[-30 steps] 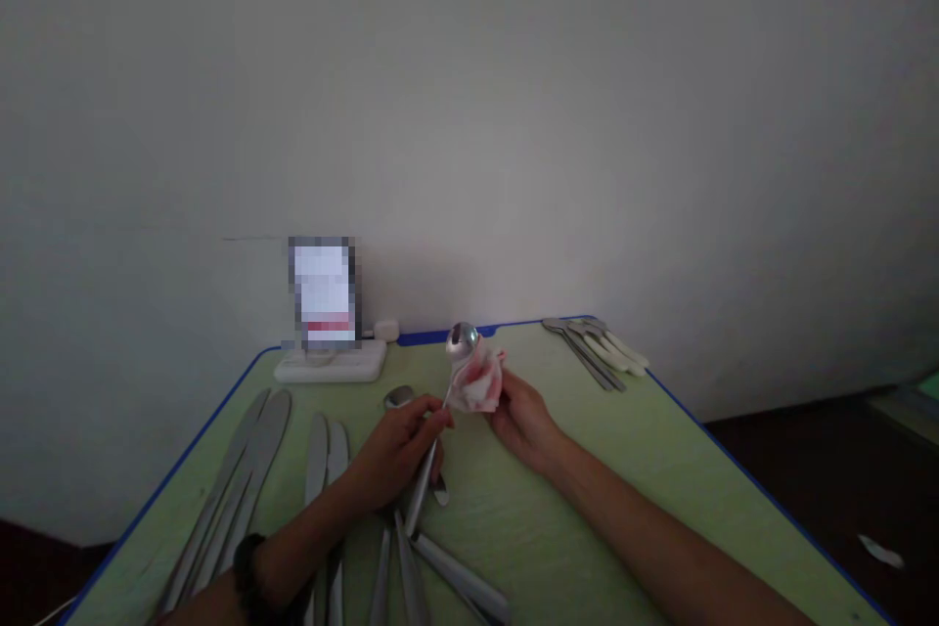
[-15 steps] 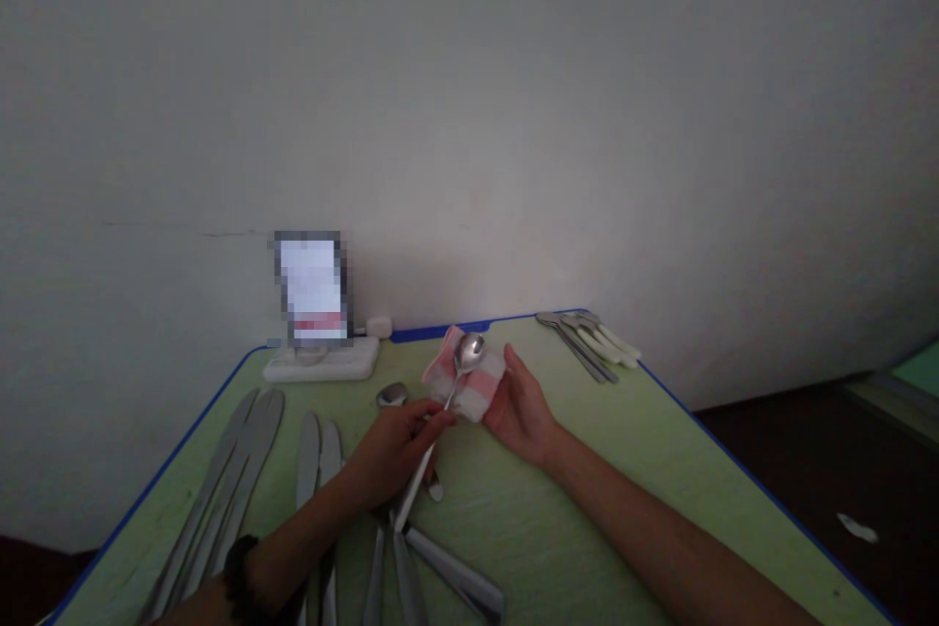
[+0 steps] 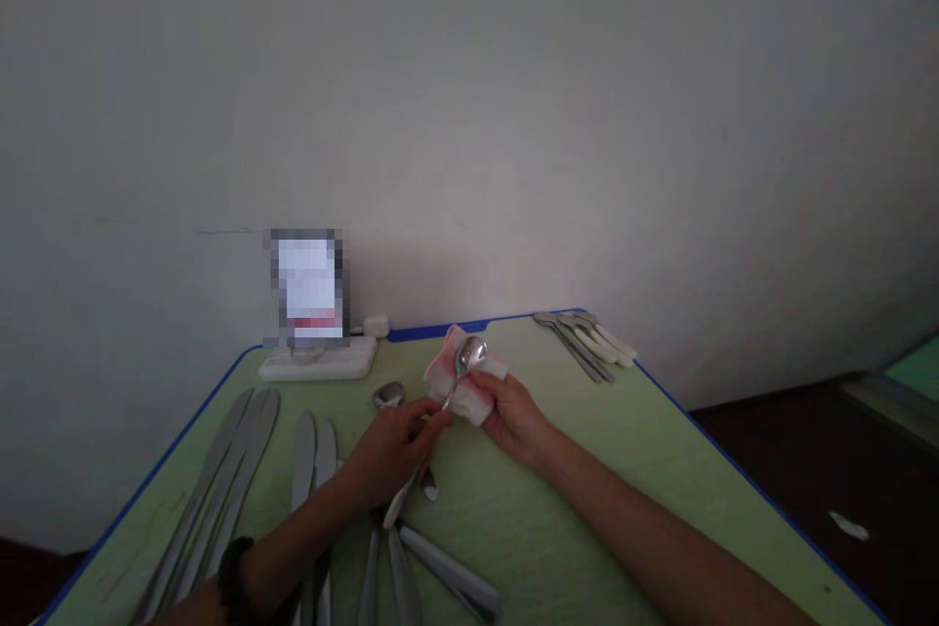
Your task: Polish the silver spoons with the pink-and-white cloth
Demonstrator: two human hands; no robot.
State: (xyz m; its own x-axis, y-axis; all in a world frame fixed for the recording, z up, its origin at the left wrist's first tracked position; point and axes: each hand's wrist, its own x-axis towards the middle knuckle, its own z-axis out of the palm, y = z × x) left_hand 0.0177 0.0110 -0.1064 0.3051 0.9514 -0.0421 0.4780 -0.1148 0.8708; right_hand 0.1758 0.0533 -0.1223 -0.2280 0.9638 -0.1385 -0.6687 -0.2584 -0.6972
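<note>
At the bottom centre of the frame, metal handles [image 3: 444, 562] are found fanned out on the green table [image 3: 587, 548]. At lower left, long knives [image 3: 239, 479] are laid side by side, and a shorter pair of knives [image 3: 304, 460] is partly covered by the left forearm. Near the centre, the spoon [image 3: 470, 353] is held off the tabletop, its handle closed in the left hand [image 3: 396, 440]. Its long axis is set from lower left to upper right, so that the bowl is carried beyond the left fingers and laid over the pink and white cloth [image 3: 441, 370]. The cloth is gripped by the right hand [image 3: 514, 416] from the lower right; the bowl is thus judged nearer to the right hand, this being the governing relation. Whether the bowl is touched by the right thumb cannot be told. The two hands are kept just apart. A second spoon [image 3: 388, 394] is noted beyond the left hand. Farther off, more cutlery [image 3: 583, 344] is grouped at right of centre, and a pixelated screen [image 3: 312, 289] is stood at left
</note>
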